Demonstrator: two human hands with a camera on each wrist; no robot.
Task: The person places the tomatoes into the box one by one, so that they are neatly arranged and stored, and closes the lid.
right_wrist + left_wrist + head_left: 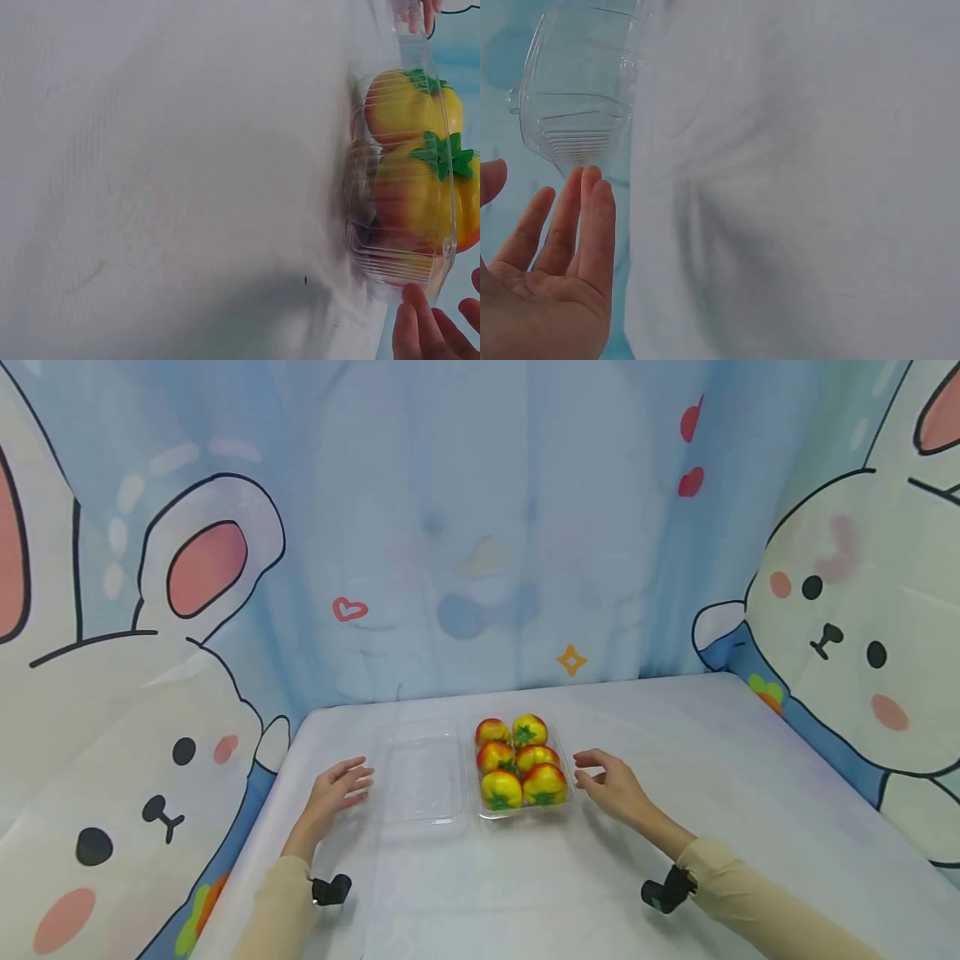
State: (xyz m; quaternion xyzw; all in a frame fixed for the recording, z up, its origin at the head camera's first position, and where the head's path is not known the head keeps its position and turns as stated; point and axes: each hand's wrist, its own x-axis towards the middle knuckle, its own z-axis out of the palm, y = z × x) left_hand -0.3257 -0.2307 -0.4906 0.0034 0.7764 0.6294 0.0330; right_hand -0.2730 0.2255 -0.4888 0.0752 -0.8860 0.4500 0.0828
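Observation:
Several red-and-yellow persimmon-like fruits [496, 757] with green leafy tops fill a clear plastic clamshell box [517, 811] in the middle of the table. Its clear lid [422, 777] lies folded back flat on the left. My left hand [337, 795] is just left of the lid, fingers extended and holding nothing; the left wrist view shows its fingertips close to the lid's corner. Beside the box's right wall is my right hand [613, 787], fingers loosely bent around nothing. In the right wrist view its fingertips [414, 294] are at the box's corner; whether they touch cannot be told.
A white cloth covers the table [480, 893]. Behind it hangs a light blue curtain [480, 527] printed with large white rabbits. Each wrist wears a small black camera, as on the right wrist [667, 890].

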